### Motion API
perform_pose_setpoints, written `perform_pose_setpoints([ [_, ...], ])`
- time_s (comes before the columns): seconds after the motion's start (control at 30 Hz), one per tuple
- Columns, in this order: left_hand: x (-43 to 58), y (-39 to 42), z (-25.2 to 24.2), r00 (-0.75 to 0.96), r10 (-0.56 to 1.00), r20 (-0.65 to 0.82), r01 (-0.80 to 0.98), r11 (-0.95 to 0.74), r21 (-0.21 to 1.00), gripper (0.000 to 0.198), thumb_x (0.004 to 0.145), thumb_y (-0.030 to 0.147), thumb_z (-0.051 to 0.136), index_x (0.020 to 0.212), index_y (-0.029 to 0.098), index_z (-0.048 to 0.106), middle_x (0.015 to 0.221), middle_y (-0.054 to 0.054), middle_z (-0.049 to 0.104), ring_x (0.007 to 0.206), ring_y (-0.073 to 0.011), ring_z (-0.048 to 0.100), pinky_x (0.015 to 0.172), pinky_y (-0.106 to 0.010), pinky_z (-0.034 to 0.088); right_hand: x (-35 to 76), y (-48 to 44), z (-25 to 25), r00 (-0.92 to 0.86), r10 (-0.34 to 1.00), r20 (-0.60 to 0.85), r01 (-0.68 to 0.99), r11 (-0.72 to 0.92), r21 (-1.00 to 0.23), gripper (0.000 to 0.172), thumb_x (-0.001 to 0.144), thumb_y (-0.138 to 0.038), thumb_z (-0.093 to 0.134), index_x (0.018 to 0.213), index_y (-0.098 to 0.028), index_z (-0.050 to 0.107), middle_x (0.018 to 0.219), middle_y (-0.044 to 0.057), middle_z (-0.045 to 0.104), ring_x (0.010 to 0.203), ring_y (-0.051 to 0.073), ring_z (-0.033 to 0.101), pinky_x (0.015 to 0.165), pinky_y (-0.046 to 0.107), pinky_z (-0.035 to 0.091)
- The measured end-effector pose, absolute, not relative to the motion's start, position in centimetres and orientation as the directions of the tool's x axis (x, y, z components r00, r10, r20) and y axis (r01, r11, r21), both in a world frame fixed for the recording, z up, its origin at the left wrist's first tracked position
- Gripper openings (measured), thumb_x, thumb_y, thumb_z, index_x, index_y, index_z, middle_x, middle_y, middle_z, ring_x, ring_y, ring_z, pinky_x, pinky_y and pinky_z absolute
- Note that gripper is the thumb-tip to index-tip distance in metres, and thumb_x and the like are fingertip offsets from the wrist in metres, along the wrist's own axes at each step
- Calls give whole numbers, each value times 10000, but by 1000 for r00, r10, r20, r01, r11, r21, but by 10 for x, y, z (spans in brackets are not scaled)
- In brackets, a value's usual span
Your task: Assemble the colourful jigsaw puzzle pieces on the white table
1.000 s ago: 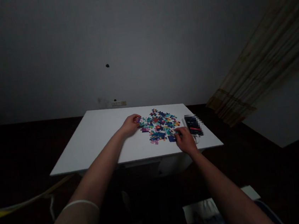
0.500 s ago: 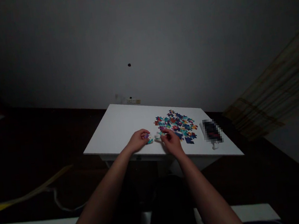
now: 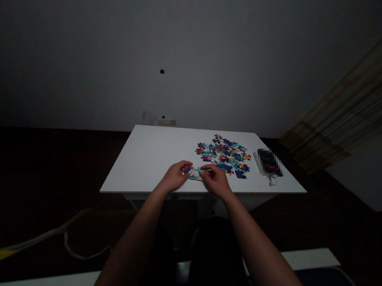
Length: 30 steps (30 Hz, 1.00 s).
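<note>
Near the front edge of the white table (image 3: 144, 157), my two hands hold jigsaw puzzle pieces (image 3: 194, 173) coloured purple, white and teal. My left hand (image 3: 176, 176) is closed on the purple end, thumb and fingers pinching it. From the other side, my right hand (image 3: 216, 180) grips the teal and white end. The pieces meet between my fingertips; whether they are interlocked I cannot tell. Just beyond my right hand lies a spread of loose puzzle pieces (image 3: 224, 147) in blue, teal, red and orange.
At the table's right end lies a dark, pixelated item (image 3: 270, 163) with a white edge, a small white thing (image 3: 272, 181) beside it. Behind the table stands a grey wall with a socket strip (image 3: 167, 122). A patterned curtain (image 3: 313, 134) hangs at the right.
My hands have come closer together, and the pieces they hold, apart before, now meet. The whole view has shifted slightly.
</note>
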<state>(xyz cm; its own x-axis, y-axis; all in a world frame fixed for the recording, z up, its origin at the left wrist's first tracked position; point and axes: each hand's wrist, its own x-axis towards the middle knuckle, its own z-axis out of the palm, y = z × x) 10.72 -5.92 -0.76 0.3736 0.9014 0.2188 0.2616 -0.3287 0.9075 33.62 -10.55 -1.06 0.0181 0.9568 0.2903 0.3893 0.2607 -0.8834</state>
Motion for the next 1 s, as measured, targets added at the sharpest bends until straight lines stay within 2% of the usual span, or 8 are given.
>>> perform_pose_setpoints([
  [0.27, 110, -64, -6, 351, 889, 293, 423, -430, 797, 478, 845, 112, 661, 1297, 212, 785, 1278, -102, 789, 1149, -264, 734, 1064, -415, 571, 338, -102, -14, -15, 941, 338, 492, 301, -817, 287, 915, -444, 684, 1076, -228, 783, 819, 38, 752, 731, 241, 683, 730, 364, 552],
  [0.43, 110, -65, -4, 339, 882, 328, 565, -470, 679, 470, 887, 201, 727, 1355, 214, 774, 1266, -123, 750, 1201, -308, 662, 1114, -481, 537, 335, -100, -13, -54, 910, 411, 623, 352, -698, 216, 959, -305, 598, 1062, -227, 772, 1027, 97, 787, 949, 274, 727, 904, 413, 578],
  [0.57, 109, -67, -5, 377, 839, 392, 551, -544, 633, 374, 940, 229, 704, 1298, 239, 813, 1334, -126, 738, 1267, -317, 633, 1147, -497, 510, 331, -98, -15, -124, 884, 450, 699, 400, -593, 232, 978, -188, 546, 1054, -227, 762, 1094, 121, 763, 1089, 297, 692, 1021, 449, 543],
  [0.7, 110, -71, -6, 452, 813, 368, 589, -582, 561, 250, 942, 238, 710, 1129, 258, 874, 1311, -130, 775, 1257, -346, 667, 1118, -518, 517, 328, -99, -17, -155, 885, 439, 783, 381, -492, 223, 990, -180, 564, 1069, -218, 769, 1140, 136, 725, 1140, 318, 636, 1057, 467, 502],
  [0.8, 111, -73, -5, 466, 810, 356, 629, -586, 511, 254, 943, 237, 698, 1116, 248, 883, 1301, -139, 787, 1238, -363, 682, 1092, -536, 525, 327, -101, -17, -177, 890, 421, 804, 377, -460, 198, 971, -216, 628, 1105, -207, 774, 1168, 136, 709, 1155, 325, 615, 1058, 463, 488],
  [1.0, 111, -75, -2, 457, 819, 347, 639, -574, 512, 244, 910, 245, 730, 1097, 266, 886, 1297, -125, 784, 1233, -351, 679, 1095, -522, 528, 328, -102, -16, -194, 896, 399, 814, 374, -444, 219, 949, -238, 656, 1132, -203, 772, 1168, 133, 714, 1148, 331, 605, 1057, 465, 482],
])
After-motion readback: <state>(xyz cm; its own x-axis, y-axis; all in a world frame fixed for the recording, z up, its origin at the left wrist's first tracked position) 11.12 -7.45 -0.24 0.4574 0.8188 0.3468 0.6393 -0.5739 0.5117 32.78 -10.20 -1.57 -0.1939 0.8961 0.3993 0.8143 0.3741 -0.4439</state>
